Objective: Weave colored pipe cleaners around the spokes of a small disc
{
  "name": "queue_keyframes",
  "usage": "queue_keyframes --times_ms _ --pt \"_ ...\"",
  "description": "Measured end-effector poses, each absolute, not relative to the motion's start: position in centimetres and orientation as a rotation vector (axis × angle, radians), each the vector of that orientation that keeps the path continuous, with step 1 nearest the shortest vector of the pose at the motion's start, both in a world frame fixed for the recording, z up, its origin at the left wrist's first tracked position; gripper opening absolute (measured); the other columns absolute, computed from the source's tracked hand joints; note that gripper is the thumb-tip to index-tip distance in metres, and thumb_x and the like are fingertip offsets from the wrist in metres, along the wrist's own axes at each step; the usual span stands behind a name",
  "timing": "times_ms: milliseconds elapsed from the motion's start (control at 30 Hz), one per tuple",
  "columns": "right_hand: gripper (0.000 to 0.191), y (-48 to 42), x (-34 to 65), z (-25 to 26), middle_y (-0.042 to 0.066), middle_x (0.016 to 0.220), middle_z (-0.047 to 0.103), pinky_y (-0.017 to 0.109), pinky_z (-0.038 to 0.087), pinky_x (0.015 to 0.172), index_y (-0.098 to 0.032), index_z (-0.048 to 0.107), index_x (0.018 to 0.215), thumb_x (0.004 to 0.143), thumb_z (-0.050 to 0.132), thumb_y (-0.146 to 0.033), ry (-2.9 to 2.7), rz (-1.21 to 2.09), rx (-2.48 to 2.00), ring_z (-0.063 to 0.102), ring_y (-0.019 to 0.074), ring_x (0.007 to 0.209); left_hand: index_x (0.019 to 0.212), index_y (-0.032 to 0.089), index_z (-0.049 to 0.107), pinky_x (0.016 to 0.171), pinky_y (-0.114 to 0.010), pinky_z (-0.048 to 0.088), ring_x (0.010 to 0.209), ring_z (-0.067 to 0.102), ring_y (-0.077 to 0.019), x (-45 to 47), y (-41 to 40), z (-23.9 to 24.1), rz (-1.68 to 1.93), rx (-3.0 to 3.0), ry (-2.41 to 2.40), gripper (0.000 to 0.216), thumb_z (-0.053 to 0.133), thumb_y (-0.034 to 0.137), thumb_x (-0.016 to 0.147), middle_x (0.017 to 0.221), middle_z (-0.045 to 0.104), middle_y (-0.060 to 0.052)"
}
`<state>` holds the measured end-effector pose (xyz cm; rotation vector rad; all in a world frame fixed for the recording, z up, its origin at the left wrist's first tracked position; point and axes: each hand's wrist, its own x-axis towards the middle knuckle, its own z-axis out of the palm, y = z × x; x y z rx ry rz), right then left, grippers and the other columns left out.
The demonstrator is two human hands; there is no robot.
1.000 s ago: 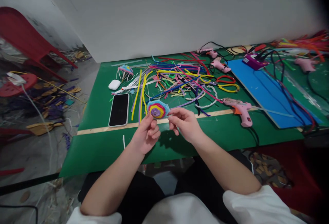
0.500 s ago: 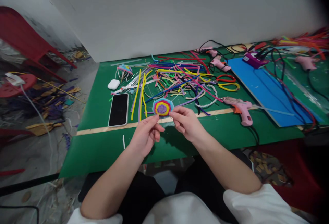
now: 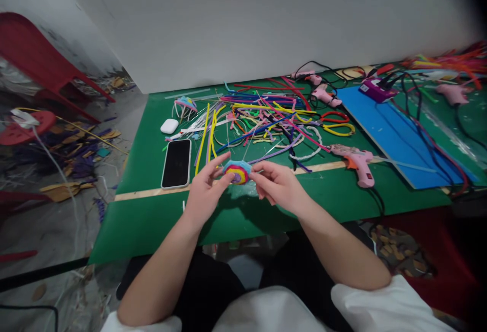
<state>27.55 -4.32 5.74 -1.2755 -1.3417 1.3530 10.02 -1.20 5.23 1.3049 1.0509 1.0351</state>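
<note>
Between my hands, above the front part of the green table, is a round pipe-cleaner disc [image 3: 240,171] with purple, yellow, red and light-blue rings. Thin wires stick out from its far edge. My left hand [image 3: 208,184] grips its left side, the thumb pressed on the face near the purple centre. At the right rim my right hand [image 3: 274,182] pinches the disc between thumb and fingers. A heap of coloured pipe cleaners [image 3: 262,119] lies just beyond. Off to the left of the heap sits a small umbrella-like piece [image 3: 185,103] in similar colours.
A phone [image 3: 176,163] and a white earbud case [image 3: 169,126] lie at left. Scissors [image 3: 338,129] and a pink glue gun [image 3: 355,162] are at right, beside a blue board [image 3: 384,134] bearing a purple power block [image 3: 376,89]. A white panel [image 3: 247,22] stands behind.
The disc has tilted back and come slightly nearer. My left hand has shifted from its lower edge to its left side, with the thumb now on its face.
</note>
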Motion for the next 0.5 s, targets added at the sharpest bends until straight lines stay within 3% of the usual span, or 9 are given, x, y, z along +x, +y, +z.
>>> queue_keyframes --times_ms 167,500 --pt "0.018 -4.63 27.53 5.82 -0.007 0.048 0.052 0.014 0.03 0.03 -0.018 0.058 0.09 0.086 0.047 -0.032 -1.383 1.245 -1.329 0.039 0.0039 0.03 0.084 0.017 0.068 0.069 -0.023 0.05 0.072 0.063 -0.0136 10.3 -1.39 5.0 0.975 1.17 0.975 0.019 0.07 0.028 0.069 0.079 0.07 -0.002" --pt "0.016 -5.24 27.77 6.57 -0.006 0.05 0.051 0.017 0.037 0.043 -0.018 0.057 0.089 0.087 0.045 -0.029 -1.553 0.968 -1.354 0.047 0.0062 0.04 0.082 0.018 0.067 0.069 -0.023 0.047 0.069 0.06 -0.0121 10.21 -1.7 4.72 0.962 1.111 0.885 0.015 0.069 0.027 0.07 0.077 0.068 -0.001"
